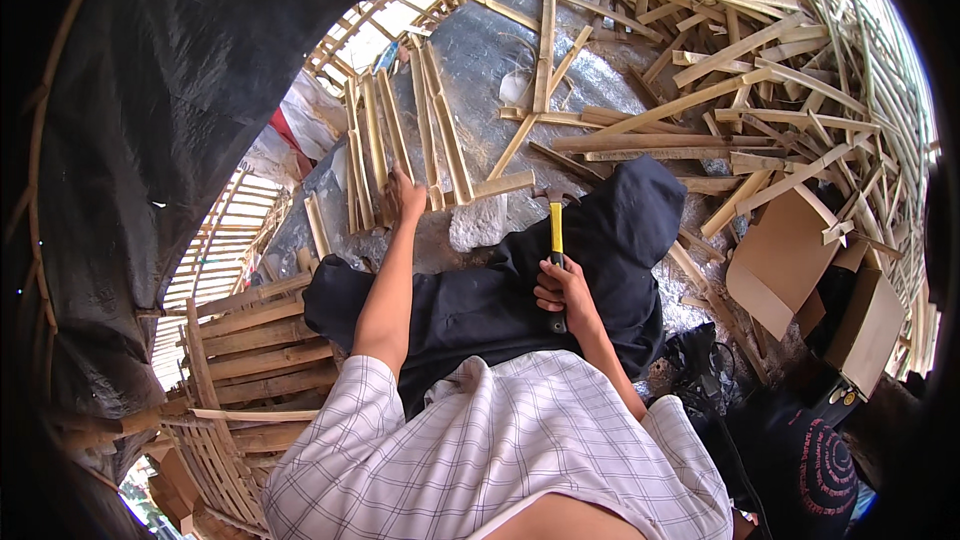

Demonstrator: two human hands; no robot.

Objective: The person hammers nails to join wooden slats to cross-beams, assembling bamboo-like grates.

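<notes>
Hammer (557, 227), yellow-shafted, black-gripped, claw-headed, is held over the dark trousers (455, 308) by the closed right hand (566, 294). Pale, channelled slats (393, 122) are touched by the part-curled left hand (407, 198); whether one is gripped cannot be told.

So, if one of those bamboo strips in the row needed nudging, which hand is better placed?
Probably the left. The left hand is right at the near end of the row of strips, while the right hand is farther off and wrapped around the hammer.
</notes>
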